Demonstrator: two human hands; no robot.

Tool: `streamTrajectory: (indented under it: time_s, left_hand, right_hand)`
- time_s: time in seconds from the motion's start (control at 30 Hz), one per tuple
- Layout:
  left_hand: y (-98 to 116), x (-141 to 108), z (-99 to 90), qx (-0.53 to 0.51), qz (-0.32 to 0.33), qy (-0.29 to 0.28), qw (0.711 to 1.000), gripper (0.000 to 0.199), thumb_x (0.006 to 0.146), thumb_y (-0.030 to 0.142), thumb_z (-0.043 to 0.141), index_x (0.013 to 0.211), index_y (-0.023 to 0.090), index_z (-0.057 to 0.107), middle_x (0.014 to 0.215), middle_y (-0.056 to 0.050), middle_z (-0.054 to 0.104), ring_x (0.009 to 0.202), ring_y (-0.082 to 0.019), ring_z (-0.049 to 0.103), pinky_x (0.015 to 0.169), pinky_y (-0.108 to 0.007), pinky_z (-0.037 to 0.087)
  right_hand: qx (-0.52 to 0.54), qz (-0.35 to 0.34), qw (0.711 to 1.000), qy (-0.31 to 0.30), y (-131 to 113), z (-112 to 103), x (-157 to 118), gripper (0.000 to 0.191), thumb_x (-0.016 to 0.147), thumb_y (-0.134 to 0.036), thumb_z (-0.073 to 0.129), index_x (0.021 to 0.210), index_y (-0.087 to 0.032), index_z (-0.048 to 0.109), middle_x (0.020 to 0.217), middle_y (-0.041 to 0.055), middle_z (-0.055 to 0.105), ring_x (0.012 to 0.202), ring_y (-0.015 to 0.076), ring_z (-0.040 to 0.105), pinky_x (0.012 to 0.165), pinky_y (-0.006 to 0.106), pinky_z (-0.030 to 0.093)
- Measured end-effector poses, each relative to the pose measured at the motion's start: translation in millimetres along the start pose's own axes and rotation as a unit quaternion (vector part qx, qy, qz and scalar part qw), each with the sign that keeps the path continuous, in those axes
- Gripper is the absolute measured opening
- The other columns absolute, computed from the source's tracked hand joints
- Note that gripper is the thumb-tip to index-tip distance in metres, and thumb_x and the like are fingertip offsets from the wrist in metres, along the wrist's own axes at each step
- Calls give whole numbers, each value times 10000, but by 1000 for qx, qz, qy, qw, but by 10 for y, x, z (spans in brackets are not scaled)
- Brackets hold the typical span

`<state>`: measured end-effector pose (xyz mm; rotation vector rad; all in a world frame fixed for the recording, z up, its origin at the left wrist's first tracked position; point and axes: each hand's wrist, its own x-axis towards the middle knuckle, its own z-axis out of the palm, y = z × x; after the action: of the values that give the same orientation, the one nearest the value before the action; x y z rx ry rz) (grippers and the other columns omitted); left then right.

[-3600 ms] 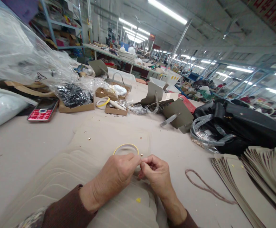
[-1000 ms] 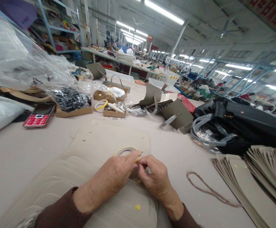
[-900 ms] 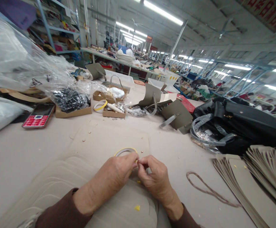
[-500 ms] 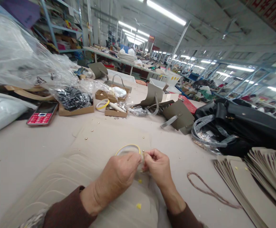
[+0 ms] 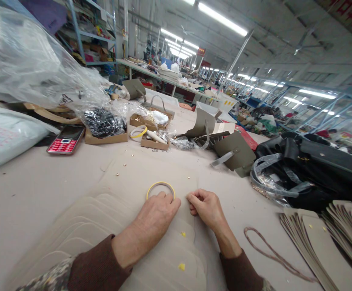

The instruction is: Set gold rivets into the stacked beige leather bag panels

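Head | yellow-edged roll [image 5: 160, 184] | in left hand [image 5: 154, 215] (right hand [image 5: 206, 207] apart)

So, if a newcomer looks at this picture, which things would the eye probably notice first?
Probably the yellow-edged ring in the left hand, bright above the overlapping beige sheets at lower centre. Next may come the red phone, vivid on the pale table at left, and the big black bag at right. The large sheet of clear plastic, shiny at upper left, also stands out.
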<state>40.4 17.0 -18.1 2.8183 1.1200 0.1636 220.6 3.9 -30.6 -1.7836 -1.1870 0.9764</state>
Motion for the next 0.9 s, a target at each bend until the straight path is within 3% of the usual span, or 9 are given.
streamTrajectory:
  time_s: [0.2, 0.27, 0.37, 0.5, 0.67, 0.8, 0.9]
  left_hand:
    - [2, -4, 10, -3, -3, -3, 1000, 173, 866, 40, 440, 901, 183, 530, 867, -78, 603, 822, -262, 572, 667, -375, 500]
    - [2, -15, -5, -5, -4, -2, 1000, 179, 865, 37, 438, 910, 184, 532, 870, -76, 603, 823, -262, 569, 669, -373, 495]
    - [-3, -34, -36, -13, -4, -2, 1000, 202, 860, 26, 426, 919, 184, 536, 877, -70, 603, 821, -255, 564, 671, -363, 485]
    - [-17, -51, -50, -20, -6, -5, 1000, 197, 857, 27, 423, 892, 183, 536, 868, -68, 601, 810, -247, 553, 661, -348, 466]
    - [-30, -63, -34, -29, 4, 10, 1000, 168, 868, 55, 434, 882, 188, 535, 862, -57, 597, 801, -237, 543, 668, -346, 453]
    - [-51, -55, -27, -16, 24, 0, 1000, 180, 848, 41, 434, 888, 181, 540, 867, -63, 602, 798, -231, 539, 711, -361, 449]
    - [-89, -57, -31, -36, 32, 38, 998, 166, 887, 76, 407, 881, 187, 529, 859, -56, 592, 787, -223, 529, 707, -352, 441]
  right_hand:
    - [-98, -69, 993, 23, 18, 28, -15, 181, 758, -307, 583, 657, -164, 629, 476, -23, 562, 412, 109, 530, 430, 200, 458]
    - [-89, -64, 993, 31, 45, 29, -12, 165, 753, -320, 608, 791, -164, 642, 469, -40, 558, 387, 110, 513, 396, 196, 437]
    - [-22, -33, 998, 42, 99, -3, -24, 368, 741, -387, 656, 1023, -166, 571, 509, -60, 575, 384, 121, 522, 356, 201, 429]
    - [58, -29, 998, 9, 146, -55, -91, 321, 768, -458, 647, 845, -150, 606, 599, -9, 624, 488, 123, 589, 463, 224, 502]
    - [-80, -109, 990, 47, 116, -6, -134, 244, 817, -372, 602, 767, -159, 708, 545, -7, 620, 493, 125, 565, 509, 223, 468]
    - [-167, -179, 966, 82, 49, 47, -108, 179, 809, -267, 582, 738, -171, 716, 627, 12, 673, 567, 139, 596, 577, 231, 449]
    - [-198, -203, 957, 54, -25, 11, -141, 158, 789, -213, 580, 713, -169, 712, 634, 6, 675, 573, 132, 587, 578, 221, 425]
